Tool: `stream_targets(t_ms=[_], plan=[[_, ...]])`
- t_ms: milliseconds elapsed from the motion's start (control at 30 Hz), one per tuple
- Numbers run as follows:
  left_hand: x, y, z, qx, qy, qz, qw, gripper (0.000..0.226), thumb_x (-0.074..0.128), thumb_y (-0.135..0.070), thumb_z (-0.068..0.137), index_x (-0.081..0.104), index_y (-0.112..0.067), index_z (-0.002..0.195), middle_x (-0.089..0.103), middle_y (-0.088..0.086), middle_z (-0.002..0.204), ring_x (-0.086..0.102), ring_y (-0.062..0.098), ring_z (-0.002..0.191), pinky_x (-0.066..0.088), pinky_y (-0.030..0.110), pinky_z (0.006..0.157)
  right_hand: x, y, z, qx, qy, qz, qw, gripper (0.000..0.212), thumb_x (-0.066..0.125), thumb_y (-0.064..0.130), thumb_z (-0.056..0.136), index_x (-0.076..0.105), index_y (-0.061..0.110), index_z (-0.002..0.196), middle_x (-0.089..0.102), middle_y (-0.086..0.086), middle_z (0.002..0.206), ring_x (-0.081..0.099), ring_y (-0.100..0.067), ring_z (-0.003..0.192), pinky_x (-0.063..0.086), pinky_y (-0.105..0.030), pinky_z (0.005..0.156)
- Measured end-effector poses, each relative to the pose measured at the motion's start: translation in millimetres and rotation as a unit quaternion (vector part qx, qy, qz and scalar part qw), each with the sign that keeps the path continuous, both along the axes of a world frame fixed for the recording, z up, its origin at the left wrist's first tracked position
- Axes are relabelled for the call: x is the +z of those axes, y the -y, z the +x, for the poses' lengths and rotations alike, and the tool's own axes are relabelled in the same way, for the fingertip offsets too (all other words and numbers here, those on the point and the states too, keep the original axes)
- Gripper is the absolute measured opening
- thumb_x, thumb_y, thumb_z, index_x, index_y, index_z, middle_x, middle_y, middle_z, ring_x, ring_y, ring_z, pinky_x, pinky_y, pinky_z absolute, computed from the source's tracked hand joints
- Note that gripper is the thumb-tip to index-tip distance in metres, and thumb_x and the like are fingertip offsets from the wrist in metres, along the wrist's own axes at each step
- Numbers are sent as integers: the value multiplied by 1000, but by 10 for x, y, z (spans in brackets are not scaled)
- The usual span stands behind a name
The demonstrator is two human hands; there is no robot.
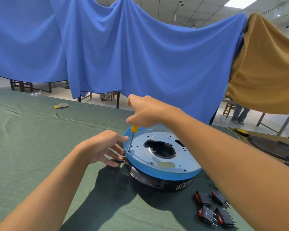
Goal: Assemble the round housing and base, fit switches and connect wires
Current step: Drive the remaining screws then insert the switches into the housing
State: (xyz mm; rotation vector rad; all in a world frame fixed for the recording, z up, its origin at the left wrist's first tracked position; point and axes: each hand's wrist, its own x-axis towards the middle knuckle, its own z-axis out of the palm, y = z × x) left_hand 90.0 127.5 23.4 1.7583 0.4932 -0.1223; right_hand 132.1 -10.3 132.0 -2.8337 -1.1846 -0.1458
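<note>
While blue curtains (140,55) hang behind the green-clothed table (40,139), the round housing (140,157) sits mid-table; the right hand (147,110) grips a yellow-handled screwdriver (134,128) standing on it, and the left hand (98,147) touches its side with loose fingers.

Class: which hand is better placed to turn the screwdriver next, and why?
Right. The right hand grips the yellow screwdriver, tip on the plate; the left hand rests against the side of the housing.

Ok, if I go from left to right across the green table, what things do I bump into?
A small yellow-and-grey piece → left hand → round housing → black switches → dark round lid. The right hand and its screwdriver overlap the housing, so they are skipped.
</note>
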Motion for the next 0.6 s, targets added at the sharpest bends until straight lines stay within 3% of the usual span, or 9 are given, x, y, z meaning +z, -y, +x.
stream_targets(t_ms=[67,133,233,333,400,433,500,567,600], plan=[[-3,4,-4,-2,0,-1,1000,32,61,-33,96,68,-3,106,68,19,100,68,30,84,62,44,74,-76,-26,-16,-10,61,16,998,29,52,41,93,41,16,101,38,3,80,47,-26,82,36,-36,65],[-4,5,-4,-3,-1,1,1000,32,60,-33,96,68,-3,106,68,19,100,68,30,85,62,43,73,-36,-25,-43,-21,17,2,1000,41,55,50,89,35,17,103,40,4,78,48,-21,74,34,-33,58],[-8,-8,0,-2,4,-1,1000,33,60,-33,96,68,-3,106,67,18,97,67,29,81,61,43,72,52,-26,-43,-15,-32,-26,999,34,55,28,89,34,12,110,51,-3,79,48,-15,59,33,-25,44],[-22,-19,4,-2,5,-4,1000,34,61,-33,96,69,-2,106,67,18,94,67,29,78,61,42,69,-72,-52,-48,-24,53,33,998,24,52,26,95,37,9,103,42,-5,90,45,-25,75,35,-35,59],[-27,-20,7,-4,6,-4,1000,34,61,-33,95,70,-2,105,68,18,95,68,29,78,62,43,71,-128,-64,-57,-38,64,44,996,44,54,42,95,39,8,117,39,-6,95,41,-29,87,35,-38,68],[-26,-22,10,-4,6,-2,1000,33,61,-34,95,70,-3,105,69,19,97,68,29,79,62,43,71,-112,-65,-66,-39,38,35,998,57,56,47,92,35,7,127,41,-5,95,43,-27,87,36,-37,68],[-23,-22,12,-3,3,2,1000,32,60,-34,96,69,-4,104,69,20,102,69,29,83,62,43,72,-17,-54,-75,-22,-45,23,998,66,57,38,90,23,11,140,47,-3,86,49,-19,73,39,-28,55],[-21,-19,17,-4,2,2,1000,32,60,-34,96,69,-4,105,69,20,102,69,29,83,62,42,71,53,-44,-55,-6,-107,39,994,57,52,18,89,23,13,138,51,-4,77,49,-16,59,38,-21,39],[-21,-20,17,-5,2,2,1000,33,60,-34,96,69,-4,106,69,20,101,68,29,82,62,42,71,46,-42,-46,-2,-108,58,992,49,50,13,89,28,13,132,52,-6,79,50,-17,59,39,-22,40]])
